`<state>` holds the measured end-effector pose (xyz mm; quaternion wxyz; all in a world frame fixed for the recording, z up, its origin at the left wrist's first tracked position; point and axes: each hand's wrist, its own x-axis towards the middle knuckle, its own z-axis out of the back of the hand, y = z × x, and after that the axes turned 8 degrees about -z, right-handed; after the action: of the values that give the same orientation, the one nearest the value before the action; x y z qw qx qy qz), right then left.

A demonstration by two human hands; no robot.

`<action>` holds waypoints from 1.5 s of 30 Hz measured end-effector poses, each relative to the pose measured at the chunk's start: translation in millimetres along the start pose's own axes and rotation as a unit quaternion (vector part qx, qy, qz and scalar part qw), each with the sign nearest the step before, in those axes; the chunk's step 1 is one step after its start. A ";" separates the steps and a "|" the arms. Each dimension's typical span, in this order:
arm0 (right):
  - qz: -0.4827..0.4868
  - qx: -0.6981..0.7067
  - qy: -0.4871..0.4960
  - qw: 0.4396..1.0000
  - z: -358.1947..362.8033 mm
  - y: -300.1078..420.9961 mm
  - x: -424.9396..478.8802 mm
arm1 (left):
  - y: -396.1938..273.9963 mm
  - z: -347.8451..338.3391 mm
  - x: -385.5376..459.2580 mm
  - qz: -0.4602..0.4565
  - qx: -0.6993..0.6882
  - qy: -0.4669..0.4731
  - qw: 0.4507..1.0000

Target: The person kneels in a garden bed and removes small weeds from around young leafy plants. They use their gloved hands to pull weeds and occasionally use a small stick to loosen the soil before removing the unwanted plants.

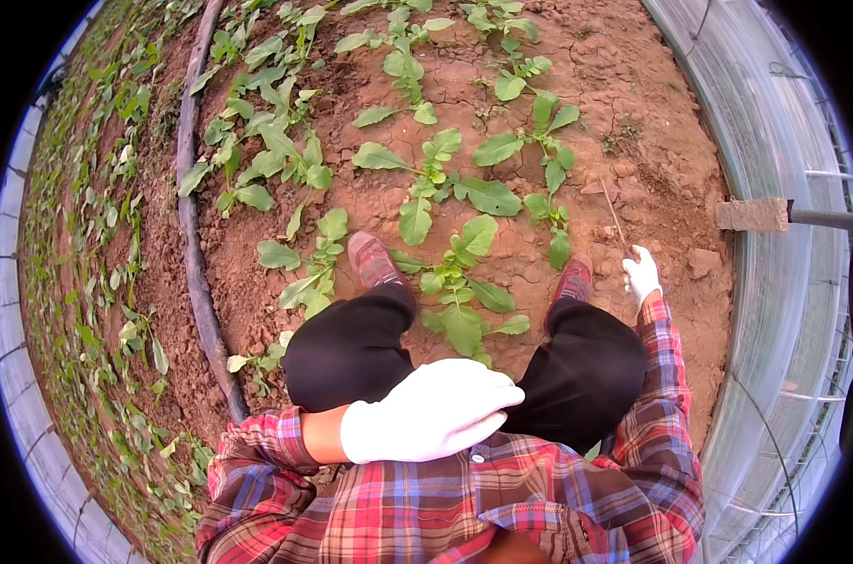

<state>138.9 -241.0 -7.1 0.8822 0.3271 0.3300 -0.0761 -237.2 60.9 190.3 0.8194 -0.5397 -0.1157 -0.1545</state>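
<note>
My left hand (430, 412), in a white glove, lies across in front of my belly with its fingers together. Its palm faces away, so whatever it may hold is hidden. Out to the right, by my right shoe (573, 278), my right hand (642, 273) wears a white glove too. It is closed around the near end of a thin brown rod-like tool (614, 213), whose far end reaches the soil. Between my feet grows a leafy green seedling (462, 282), and another leafy plant (555, 222) stands just beyond my right shoe.
Rows of leafy plants (426, 169) continue ahead over cracked reddish soil (610, 84). A dark hose (189, 176) runs along the left, with more greenery (109, 282) past it. Clear plastic sheeting (765, 106) walls the right side, where a cloth-wrapped pole end (752, 214) juts in.
</note>
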 end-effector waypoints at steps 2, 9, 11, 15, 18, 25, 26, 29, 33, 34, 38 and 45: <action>0.148 -0.198 -0.151 0.957 21.5 -1.6 -6.5 | -1.8 1.4 -2.6 -0.008 0.009 -0.012 1.000; 0.104 -0.484 -0.241 0.835 51.6 71.1 -89.3 | -21.7 26.5 -0.5 -0.043 -0.008 0.039 0.998; 0.068 -0.535 -0.216 0.814 52.0 80.1 -96.5 | -37.1 30.2 5.8 -0.058 -0.005 0.048 0.997; 0.052 -0.597 -0.155 0.785 42.1 81.8 -62.9 | -49.1 30.7 27.8 -0.069 -0.010 0.063 0.996; 0.017 -0.594 -0.124 0.795 33.1 91.4 -23.7 | -24.6 31.4 50.9 -0.012 0.039 0.054 0.998; -0.019 -0.614 -0.016 0.789 95.5 169.7 56.0 | 45.5 38.0 96.8 0.165 0.057 0.014 0.985; -0.037 -0.611 0.005 0.791 95.8 189.0 62.7 | 54.0 39.3 105.8 0.188 0.058 0.018 0.980; -0.012 -0.597 0.011 0.802 105.1 205.8 89.8 | 89.8 36.5 127.7 0.243 0.055 0.035 0.968; 0.026 -0.655 0.016 0.755 84.8 224.7 97.8 | 125.0 40.4 151.0 0.264 0.032 0.062 0.962; 0.045 -0.657 0.006 0.753 81.5 226.1 94.9 | 131.3 42.5 156.1 0.261 0.013 0.072 0.963; 0.082 -0.658 -0.051 0.747 74.8 214.0 88.2 | 149.7 43.7 168.6 0.276 -0.053 0.092 0.955; 0.022 -0.635 -0.045 0.771 57.0 197.3 62.2 | 148.3 23.2 176.9 0.294 -0.060 0.143 0.943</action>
<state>286.3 -118.9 89.9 0.9041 -0.3045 0.2560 0.1559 -18.0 114.4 136.5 0.8026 -0.5699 0.1758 0.0117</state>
